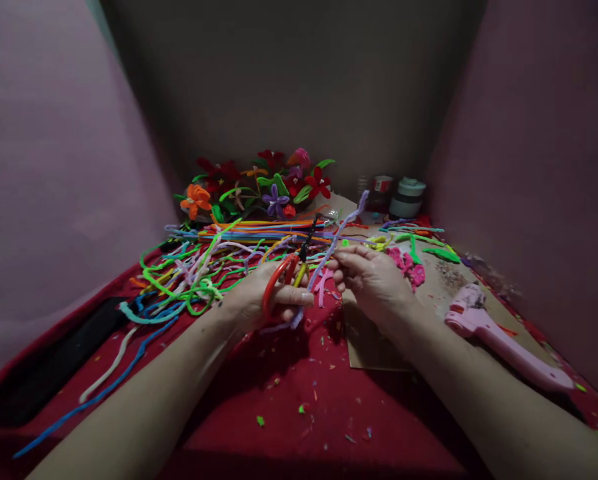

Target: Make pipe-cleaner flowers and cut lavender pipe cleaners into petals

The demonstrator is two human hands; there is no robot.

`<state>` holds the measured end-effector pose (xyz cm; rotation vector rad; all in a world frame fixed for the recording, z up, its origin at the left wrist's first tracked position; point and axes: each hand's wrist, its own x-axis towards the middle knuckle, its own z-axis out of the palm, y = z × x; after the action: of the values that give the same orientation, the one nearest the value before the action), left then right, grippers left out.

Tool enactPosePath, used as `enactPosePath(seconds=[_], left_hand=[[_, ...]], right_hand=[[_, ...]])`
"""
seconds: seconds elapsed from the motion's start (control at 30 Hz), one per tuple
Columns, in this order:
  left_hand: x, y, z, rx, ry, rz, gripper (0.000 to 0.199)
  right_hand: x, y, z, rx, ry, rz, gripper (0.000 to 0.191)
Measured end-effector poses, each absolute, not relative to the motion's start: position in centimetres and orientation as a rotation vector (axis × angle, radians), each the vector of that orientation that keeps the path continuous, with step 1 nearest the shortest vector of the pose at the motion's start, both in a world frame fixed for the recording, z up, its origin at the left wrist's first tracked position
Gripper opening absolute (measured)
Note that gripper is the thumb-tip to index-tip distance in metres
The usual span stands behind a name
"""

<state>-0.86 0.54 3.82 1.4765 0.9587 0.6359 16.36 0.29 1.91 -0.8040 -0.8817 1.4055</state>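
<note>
My left hand (251,293) is closed around a pair of scissors (279,270) with a red loop handle, a yellow part and dark blades pointing away from me. A lilac pipe cleaner (346,223) slants between my hands, its upper end rising free and its lower part passing by my left thumb. My right hand (379,287) pinches this pipe cleaner near its middle. Whether the left fingers also grip it, I cannot tell. Just beyond the hands lies a short pink pipe cleaner piece (323,287) on the red cloth.
Tangled colourful pipe cleaners (193,287) lie to the left, with straight ones (259,232) behind. Pipe-cleaner flowers (276,200) stand at the back. A pink glue gun (503,343) rests right, near cardboard (373,347). A lidded jar (407,199) stands back right; scraps dot the red cloth (289,407).
</note>
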Motion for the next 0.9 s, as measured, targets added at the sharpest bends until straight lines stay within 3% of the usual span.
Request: enactPosePath(seconds=[0.2, 0.3, 0.6, 0.9], left_hand=[[-1.0, 0.7, 3.4, 1.519, 0.926, 0.651, 0.019], [-1.1, 0.7, 3.2, 1.556, 0.932, 0.615, 0.016], [-1.3, 0.9, 3.8, 1.549, 0.926, 0.672, 0.019], [-1.3, 1.0, 3.6, 1.440, 0.778, 0.680, 0.010]], right_hand=[[15.4, -0.6, 1.5, -0.947, -1.107, 1.632, 0.020], [14.4, -1.1, 0.9, -0.948, -1.146, 1.560, 0.025], [16.0, 0.1, 1.6, -0.871, -0.861, 1.343, 0.016], [15.1, -0.5, 1.1, -0.608, -0.950, 1.655, 0.014]])
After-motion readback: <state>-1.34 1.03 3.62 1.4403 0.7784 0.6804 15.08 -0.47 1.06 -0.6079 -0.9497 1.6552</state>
